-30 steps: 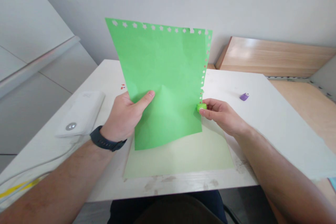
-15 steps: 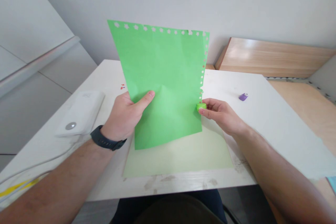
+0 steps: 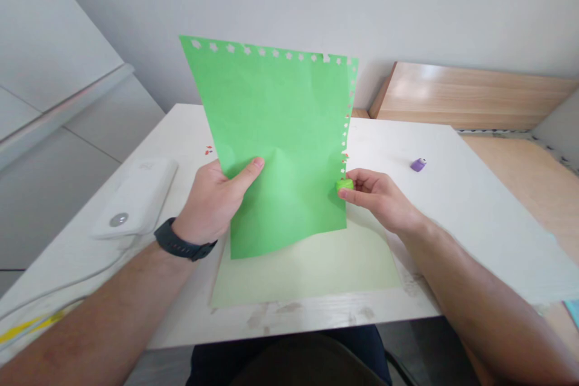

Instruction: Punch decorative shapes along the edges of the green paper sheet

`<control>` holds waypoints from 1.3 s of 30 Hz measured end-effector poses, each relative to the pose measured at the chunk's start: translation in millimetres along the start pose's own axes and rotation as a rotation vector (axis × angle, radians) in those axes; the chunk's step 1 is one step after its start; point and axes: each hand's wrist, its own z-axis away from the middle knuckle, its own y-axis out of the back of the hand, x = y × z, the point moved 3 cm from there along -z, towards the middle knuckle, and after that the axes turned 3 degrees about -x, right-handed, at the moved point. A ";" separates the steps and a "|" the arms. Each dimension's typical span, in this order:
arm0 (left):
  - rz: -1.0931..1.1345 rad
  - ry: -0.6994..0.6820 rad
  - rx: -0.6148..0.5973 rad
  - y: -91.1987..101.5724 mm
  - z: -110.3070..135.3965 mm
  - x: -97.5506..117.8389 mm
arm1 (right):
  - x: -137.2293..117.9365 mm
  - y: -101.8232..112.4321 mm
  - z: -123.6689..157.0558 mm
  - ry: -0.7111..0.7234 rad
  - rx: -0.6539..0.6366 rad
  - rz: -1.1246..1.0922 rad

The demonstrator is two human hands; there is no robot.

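Head view: the left hand point(image 3: 210, 205) is clenching a thin bright-green paper sheet point(image 3: 280, 108), thumb on top, holding it up tilted over a white tabletop point(image 3: 465, 229). The right hand point(image 3: 375, 196) is pinching a small lime-green plastic craft punch point(image 3: 344, 184) at the sheet's right edge. The sheet is looking light and soft, bowing near the thumb; its star-cut far and right edges look fragile, so the uncut lower part seems the safer hold. A pale green paper sheet point(image 3: 307, 271) is lying beneath, near the table edge. A small purple punch point(image 3: 418, 164) is sitting to the right, with open tabletop around it; a white rectangular device point(image 3: 133, 199) is sitting left.
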 end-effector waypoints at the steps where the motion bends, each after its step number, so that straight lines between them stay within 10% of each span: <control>1: 0.006 0.002 -0.003 -0.1 0.1 -0.5 | 0.3 -0.2 -0.3 0.001 -0.001 0.005; 39: 0.032 0.025 0.018 -1.2 -3.1 -7.4 | 4.6 -3.2 -3.2 0.034 0.065 0.070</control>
